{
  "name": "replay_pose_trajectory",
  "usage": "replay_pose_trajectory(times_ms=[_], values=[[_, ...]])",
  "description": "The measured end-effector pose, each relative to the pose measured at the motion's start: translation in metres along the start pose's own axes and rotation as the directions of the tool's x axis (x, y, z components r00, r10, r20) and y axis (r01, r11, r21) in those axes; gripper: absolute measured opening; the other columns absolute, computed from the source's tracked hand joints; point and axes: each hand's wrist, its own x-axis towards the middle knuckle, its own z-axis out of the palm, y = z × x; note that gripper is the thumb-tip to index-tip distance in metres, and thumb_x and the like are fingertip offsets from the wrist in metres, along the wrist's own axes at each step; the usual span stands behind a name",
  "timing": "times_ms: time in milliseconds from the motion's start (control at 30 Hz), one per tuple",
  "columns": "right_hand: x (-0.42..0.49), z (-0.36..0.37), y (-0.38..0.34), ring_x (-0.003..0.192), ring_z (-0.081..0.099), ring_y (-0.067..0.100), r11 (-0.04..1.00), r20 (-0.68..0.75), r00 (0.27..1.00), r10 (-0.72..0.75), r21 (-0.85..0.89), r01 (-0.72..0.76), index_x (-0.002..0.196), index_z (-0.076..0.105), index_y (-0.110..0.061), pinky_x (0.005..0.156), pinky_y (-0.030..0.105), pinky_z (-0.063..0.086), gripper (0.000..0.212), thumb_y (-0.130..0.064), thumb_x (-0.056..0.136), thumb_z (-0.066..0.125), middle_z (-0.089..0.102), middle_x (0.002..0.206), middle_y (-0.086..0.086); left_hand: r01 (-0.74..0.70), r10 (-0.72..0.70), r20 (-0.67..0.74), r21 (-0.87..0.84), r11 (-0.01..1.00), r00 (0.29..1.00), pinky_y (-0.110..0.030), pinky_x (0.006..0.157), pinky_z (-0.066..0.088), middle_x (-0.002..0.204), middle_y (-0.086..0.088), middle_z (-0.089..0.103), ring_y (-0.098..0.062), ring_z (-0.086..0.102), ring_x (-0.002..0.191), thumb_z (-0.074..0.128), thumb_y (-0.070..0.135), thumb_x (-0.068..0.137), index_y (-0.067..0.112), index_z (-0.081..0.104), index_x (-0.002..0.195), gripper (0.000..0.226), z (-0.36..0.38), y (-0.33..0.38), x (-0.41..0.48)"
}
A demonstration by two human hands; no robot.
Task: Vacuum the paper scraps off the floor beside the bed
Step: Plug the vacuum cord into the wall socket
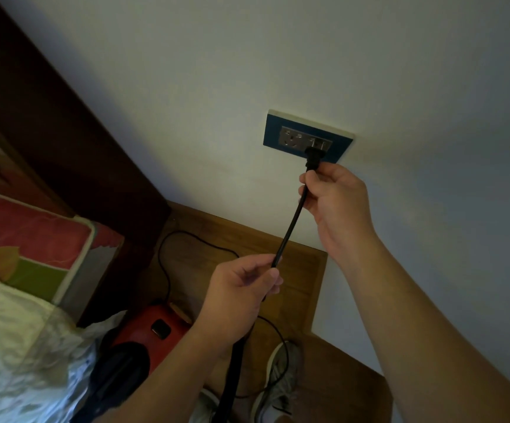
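Left hand [247,279] pinches the cord [290,227] below the socket [307,137]; right hand [330,193] grips it behind the plug [312,158] at the socket. Likely plugging in: next, push squarely home. Vacuum [153,328] lies below the socket.

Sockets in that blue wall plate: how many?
2, side by side in the blue rectangular wall plate: the left grey socket is free; the right grey socket has the black plug at it, its cord gripped by the right hand.
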Motion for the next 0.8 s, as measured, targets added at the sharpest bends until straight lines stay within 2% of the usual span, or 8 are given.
replay_pose_trajectory(times_ms=[133,300,467,633,800], values=[[0.002,0.001,-0.001,0.086,0.065,0.015,1.000,-0.009,1.000,0.014,0.015,-0.013,0.108,0.068,-0.017,0.076,0.026,0.054,0.016,-0.010,0.096,0.060,0.069,0.096,0.003,0.011,-0.011,-0.012,-0.011,1.000,1.000,-0.026,0.074,0.059,0.082,-0.006,0.077,-0.018,0.072,0.078,0.062,-0.006,0.093,0.013,0.075,0.104,0.026,0.003,0.002,0.002],[0.001,0.009,-0.004,0.083,0.064,0.015,0.998,-0.064,0.997,0.040,0.048,-0.037,0.098,0.070,-0.018,0.075,0.026,0.053,0.009,-0.015,0.097,0.061,0.068,0.090,0.003,0.022,-0.022,-0.026,-0.014,1.000,0.999,-0.029,0.074,0.059,0.081,-0.006,0.076,-0.020,0.071,0.077,0.063,-0.006,0.093,0.014,0.076,0.102,0.025,0.003,0.001,0.005],[-0.001,0.016,-0.007,0.076,0.064,0.014,0.996,-0.129,0.991,0.043,0.084,-0.032,0.090,0.070,-0.018,0.070,0.026,0.053,0.011,-0.015,0.097,0.062,0.068,0.082,0.003,0.043,-0.043,-0.013,-0.014,0.999,0.999,-0.026,0.070,0.059,0.078,-0.007,0.076,-0.018,0.071,0.073,0.063,-0.007,0.092,0.015,0.077,0.098,0.027,0.003,0.003,0.009],[0.006,0.019,-0.013,0.073,0.063,0.015,0.990,-0.169,0.983,0.077,0.128,-0.055,0.086,0.069,-0.016,0.068,0.027,0.052,0.012,-0.012,0.096,0.062,0.068,0.078,0.003,0.053,-0.053,-0.013,-0.004,0.999,0.998,-0.028,0.070,0.060,0.081,-0.008,0.076,-0.019,0.072,0.074,0.064,-0.004,0.092,0.018,0.078,0.097,0.026,0.000,0.008,0.016],[0.013,0.022,-0.016,0.065,0.064,0.009,0.992,-0.195,0.978,0.078,0.117,-0.056,0.087,0.069,-0.016,0.062,0.023,0.051,0.011,-0.011,0.095,0.064,0.069,0.075,0.002,0.056,-0.056,-0.012,0.021,0.998,0.998,-0.028,0.071,0.060,0.081,-0.008,0.077,-0.019,0.072,0.074,0.064,-0.003,0.093,0.018,0.077,0.099,0.025,-0.001,0.012,0.023]])
